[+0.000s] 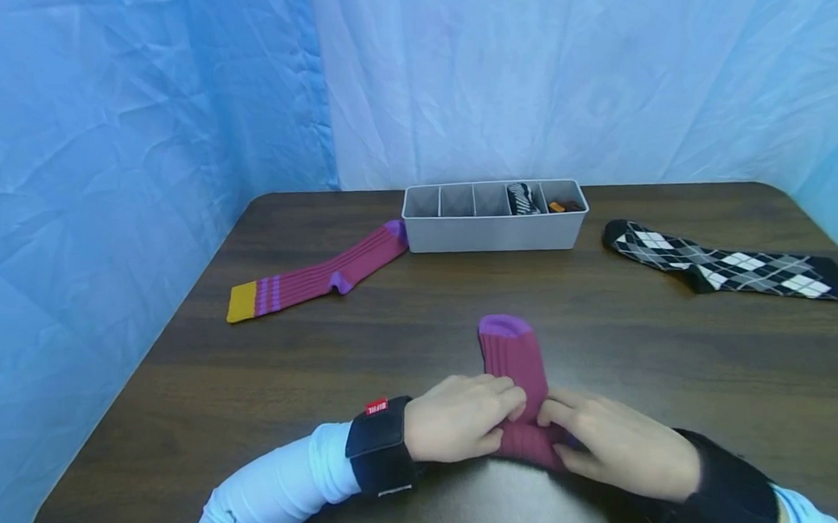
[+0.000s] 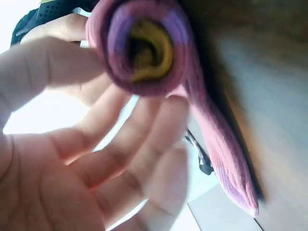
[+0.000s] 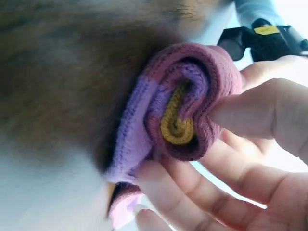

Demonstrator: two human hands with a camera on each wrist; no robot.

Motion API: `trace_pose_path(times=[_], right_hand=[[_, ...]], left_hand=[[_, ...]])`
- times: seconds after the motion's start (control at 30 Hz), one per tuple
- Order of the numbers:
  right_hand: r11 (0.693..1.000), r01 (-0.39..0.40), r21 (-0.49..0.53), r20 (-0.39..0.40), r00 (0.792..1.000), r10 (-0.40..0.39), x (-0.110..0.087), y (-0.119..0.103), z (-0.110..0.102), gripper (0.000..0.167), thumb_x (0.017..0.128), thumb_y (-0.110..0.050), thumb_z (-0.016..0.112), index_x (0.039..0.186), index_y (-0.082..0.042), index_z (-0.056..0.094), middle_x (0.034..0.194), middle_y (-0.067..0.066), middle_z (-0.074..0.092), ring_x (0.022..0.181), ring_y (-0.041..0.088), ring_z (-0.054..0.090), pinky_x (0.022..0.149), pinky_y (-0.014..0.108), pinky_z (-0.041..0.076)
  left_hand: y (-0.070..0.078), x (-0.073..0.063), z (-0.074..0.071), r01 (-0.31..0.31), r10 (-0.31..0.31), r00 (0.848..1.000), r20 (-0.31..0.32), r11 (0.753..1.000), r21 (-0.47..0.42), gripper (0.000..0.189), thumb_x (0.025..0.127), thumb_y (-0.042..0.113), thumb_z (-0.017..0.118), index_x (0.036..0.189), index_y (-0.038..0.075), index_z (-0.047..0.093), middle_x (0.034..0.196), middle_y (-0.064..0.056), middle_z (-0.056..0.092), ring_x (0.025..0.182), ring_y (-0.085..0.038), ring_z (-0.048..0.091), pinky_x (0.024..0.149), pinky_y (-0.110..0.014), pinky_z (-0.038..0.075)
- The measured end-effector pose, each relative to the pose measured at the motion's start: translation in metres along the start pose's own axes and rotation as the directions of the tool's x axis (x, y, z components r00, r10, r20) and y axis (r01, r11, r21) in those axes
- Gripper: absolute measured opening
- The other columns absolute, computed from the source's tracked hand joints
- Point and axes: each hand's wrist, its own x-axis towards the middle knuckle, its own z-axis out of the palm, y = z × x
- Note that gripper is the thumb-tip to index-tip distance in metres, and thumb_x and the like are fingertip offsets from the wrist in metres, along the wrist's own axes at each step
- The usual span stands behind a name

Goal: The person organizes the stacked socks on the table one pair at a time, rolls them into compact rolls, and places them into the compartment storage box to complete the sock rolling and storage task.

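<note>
In head view, the left edge of the table [image 1: 256, 393] is well apart from the half-rolled maroon sock [image 1: 514, 359]; wood stretches between this sock and the grey box [image 1: 488, 234]. Your left hand [image 1: 461, 417] and right hand [image 1: 620, 444] hold its rolled end. The flat maroon sock [image 1: 308, 284] lies just beside the box, the argyle sock [image 1: 742, 267] at right. In left wrist view, your thumb and fingers curve about it. In right wrist view, your thumb presses into it.

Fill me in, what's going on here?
A person's left hand and right hand hold a partly rolled maroon sock, its yellow end wound inside and its purple end stretched out ahead. A similar sock lies unrolled left of the gray organizer, an argyle sock to its right. A patterned item and an orange-brown one sit in the organizer's right end.
</note>
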Motion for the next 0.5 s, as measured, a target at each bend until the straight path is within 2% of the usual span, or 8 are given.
trace_pose_path(times=[0.13,0.27,0.33,0.4,0.5], right_hand=[[0.997,0.044,-0.064,-0.097,0.994,-0.050,-0.0001,-0.0018,0.0022,0.028,0.066,-0.013,0.064,0.083,-0.024,0.045,0.082,-0.015,0.040,0.070,-0.002,0.040,0.060,0.016,0.039],[0.981,0.115,-0.154,-0.186,0.972,-0.143,-0.0016,-0.0036,0.0045,0.025,0.062,-0.011,0.065,0.076,-0.024,0.049,0.081,-0.016,0.039,0.070,-0.003,0.037,0.061,0.015,0.038],[0.980,0.120,-0.162,-0.180,0.973,-0.148,-0.0018,-0.0045,0.0040,0.021,0.063,-0.014,0.066,0.074,-0.025,0.051,0.079,-0.016,0.041,0.068,-0.004,0.037,0.060,0.016,0.039],[0.983,0.100,-0.152,-0.143,0.982,-0.122,-0.0017,-0.0052,0.0024,0.018,0.065,-0.019,0.066,0.075,-0.025,0.052,0.079,-0.016,0.043,0.068,-0.004,0.039,0.061,0.018,0.040],[0.987,0.057,-0.150,-0.071,0.995,-0.068,-0.0015,-0.0058,0.0009,0.020,0.067,-0.031,0.067,0.078,-0.026,0.052,0.078,-0.018,0.046,0.068,-0.004,0.041,0.062,0.021,0.040]], left_hand=[[0.0017,0.0004,0.0018,-0.019,0.021,0.998,-0.066,0.999,0.032,0.013,0.073,0.013,0.059,0.073,0.018,0.048,0.070,0.009,0.041,0.062,-0.002,0.039,0.051,-0.010,0.028],[0.0011,0.0005,0.0042,-0.028,0.033,0.998,-0.060,0.997,0.075,0.008,0.072,0.014,0.059,0.073,0.020,0.055,0.071,0.010,0.045,0.062,-0.001,0.041,0.051,-0.010,0.029],[0.0011,0.0006,0.0043,-0.035,0.040,0.998,-0.052,0.996,0.087,0.005,0.073,0.016,0.058,0.073,0.021,0.057,0.072,0.010,0.046,0.063,-0.001,0.042,0.051,-0.009,0.029],[0.0013,0.0008,0.0037,-0.041,0.045,0.998,-0.035,0.995,0.096,0.001,0.075,0.020,0.058,0.074,0.022,0.058,0.072,0.010,0.047,0.063,-0.001,0.043,0.051,-0.009,0.029],[0.0015,0.0004,0.0021,-0.045,0.044,0.999,0.012,0.995,0.094,0.011,0.073,0.032,0.061,0.074,0.021,0.057,0.073,0.011,0.045,0.063,-0.001,0.041,0.051,-0.010,0.028]])
